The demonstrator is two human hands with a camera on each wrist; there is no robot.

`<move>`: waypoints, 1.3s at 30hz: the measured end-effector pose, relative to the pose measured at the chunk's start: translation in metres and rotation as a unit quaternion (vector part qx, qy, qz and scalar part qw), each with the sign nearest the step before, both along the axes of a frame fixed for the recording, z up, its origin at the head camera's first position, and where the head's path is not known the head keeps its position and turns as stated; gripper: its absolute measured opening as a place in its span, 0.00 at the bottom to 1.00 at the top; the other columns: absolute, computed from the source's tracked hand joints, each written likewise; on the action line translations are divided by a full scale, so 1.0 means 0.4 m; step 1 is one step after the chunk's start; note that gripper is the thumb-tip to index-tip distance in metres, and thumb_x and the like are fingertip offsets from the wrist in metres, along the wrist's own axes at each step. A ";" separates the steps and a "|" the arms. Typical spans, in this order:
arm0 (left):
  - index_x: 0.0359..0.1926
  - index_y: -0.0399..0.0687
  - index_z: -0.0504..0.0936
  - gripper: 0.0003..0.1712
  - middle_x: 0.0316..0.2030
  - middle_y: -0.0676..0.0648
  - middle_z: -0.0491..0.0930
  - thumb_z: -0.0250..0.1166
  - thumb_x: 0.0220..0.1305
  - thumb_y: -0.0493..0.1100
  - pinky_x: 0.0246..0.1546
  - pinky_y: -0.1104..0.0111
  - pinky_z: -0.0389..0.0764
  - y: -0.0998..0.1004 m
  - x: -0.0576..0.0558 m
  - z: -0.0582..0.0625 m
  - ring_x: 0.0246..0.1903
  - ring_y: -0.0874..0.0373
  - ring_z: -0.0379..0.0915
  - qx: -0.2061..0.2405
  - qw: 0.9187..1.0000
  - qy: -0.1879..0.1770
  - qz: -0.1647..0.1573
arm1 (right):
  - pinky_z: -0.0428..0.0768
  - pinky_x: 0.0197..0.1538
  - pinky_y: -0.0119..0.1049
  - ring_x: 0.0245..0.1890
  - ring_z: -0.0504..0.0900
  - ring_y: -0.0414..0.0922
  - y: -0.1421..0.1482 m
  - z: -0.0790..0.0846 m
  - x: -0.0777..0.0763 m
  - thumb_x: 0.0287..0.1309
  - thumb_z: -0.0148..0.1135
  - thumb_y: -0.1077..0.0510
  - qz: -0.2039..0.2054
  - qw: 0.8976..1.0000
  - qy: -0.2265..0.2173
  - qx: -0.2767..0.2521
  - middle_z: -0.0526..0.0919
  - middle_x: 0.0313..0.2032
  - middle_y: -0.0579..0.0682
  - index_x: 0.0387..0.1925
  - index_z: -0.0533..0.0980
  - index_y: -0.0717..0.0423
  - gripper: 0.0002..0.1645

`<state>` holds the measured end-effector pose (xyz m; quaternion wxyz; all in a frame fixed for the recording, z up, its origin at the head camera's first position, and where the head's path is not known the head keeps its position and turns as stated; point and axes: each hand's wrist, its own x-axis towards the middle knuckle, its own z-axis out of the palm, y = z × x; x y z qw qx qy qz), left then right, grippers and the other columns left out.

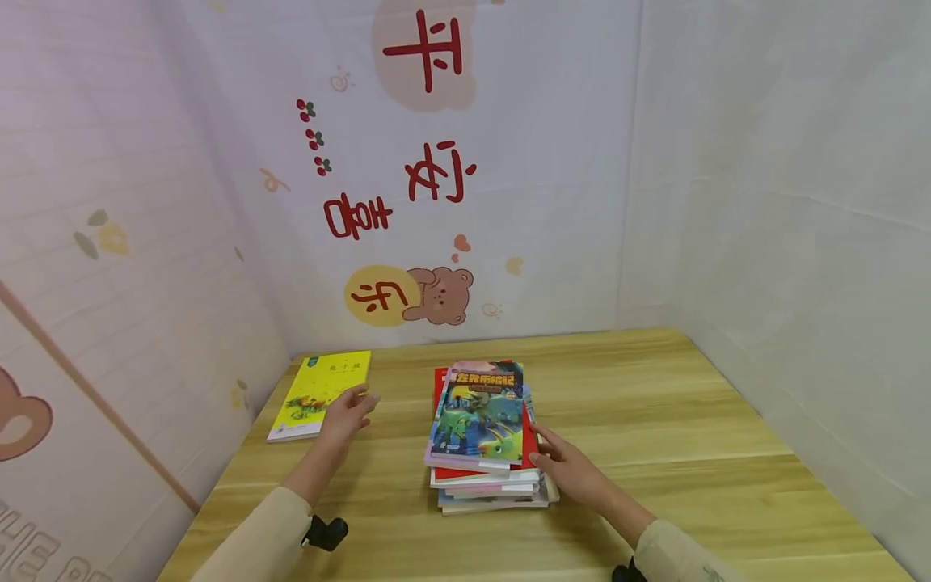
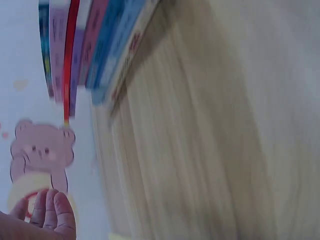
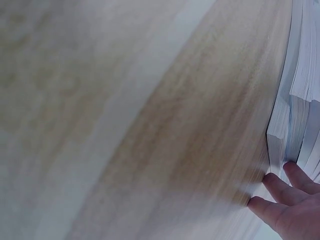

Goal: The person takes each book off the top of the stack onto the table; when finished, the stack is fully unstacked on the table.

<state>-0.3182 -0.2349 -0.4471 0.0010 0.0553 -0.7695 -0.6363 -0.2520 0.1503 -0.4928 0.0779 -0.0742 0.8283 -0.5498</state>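
A stack of several books (image 1: 494, 489) stands in the middle of the table, its edges uneven. On top lies a colourful book with dinosaurs on its cover (image 1: 476, 416), over a red book (image 1: 529, 444). My right hand (image 1: 575, 469) is at the stack's right side; in the right wrist view its extended fingers (image 3: 280, 190) touch or nearly touch the page edges (image 3: 300, 105). A yellow book (image 1: 327, 388) lies flat at the far left. Beside its right edge, my left hand (image 1: 345, 416) hovers with relaxed fingers, holding nothing. The left wrist view shows the book spines (image 2: 75, 55).
The wood-grain table (image 1: 640, 388) is bordered at the back by a white cloth (image 1: 553, 202) printed with red characters and a bear. More cloth walls (image 1: 785, 242) rise at left and right. Dark wrist devices (image 1: 325, 533) sit by both sleeves.
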 end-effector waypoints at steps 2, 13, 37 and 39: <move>0.72 0.38 0.62 0.33 0.59 0.36 0.70 0.60 0.73 0.48 0.63 0.49 0.69 0.033 0.017 -0.001 0.62 0.40 0.65 0.017 1.000 0.001 -0.005 | 0.68 0.62 0.62 0.62 0.72 0.64 0.001 0.002 0.000 0.71 0.58 0.53 0.002 1.000 0.003 0.002 0.72 0.62 0.69 0.74 0.61 0.54 0.34; 0.66 0.33 0.68 0.33 0.52 0.38 0.75 0.63 0.70 0.50 0.57 0.49 0.74 0.194 0.104 -0.022 0.55 0.41 0.71 0.033 0.999 -0.006 -0.010 | 0.70 0.61 0.62 0.60 0.74 0.63 0.007 0.011 -0.005 0.69 0.60 0.55 -0.005 1.000 0.001 0.014 0.74 0.60 0.67 0.73 0.63 0.54 0.34; 0.69 0.32 0.66 0.43 0.55 0.38 0.72 0.72 0.62 0.51 0.57 0.54 0.74 0.256 0.150 -0.059 0.52 0.47 0.69 0.004 1.000 -0.018 -0.013 | 0.69 0.61 0.64 0.63 0.69 0.66 0.007 0.004 -0.001 0.71 0.58 0.55 0.010 1.000 -0.002 0.005 0.73 0.62 0.67 0.73 0.61 0.53 0.34; 0.68 0.31 0.66 0.42 0.54 0.38 0.73 0.72 0.61 0.50 0.55 0.56 0.75 0.257 0.150 -0.061 0.51 0.48 0.70 0.001 1.000 -0.015 -0.017 | 0.69 0.61 0.64 0.63 0.69 0.66 0.008 0.006 -0.001 0.71 0.58 0.55 0.010 1.000 0.000 0.008 0.72 0.62 0.68 0.73 0.61 0.54 0.34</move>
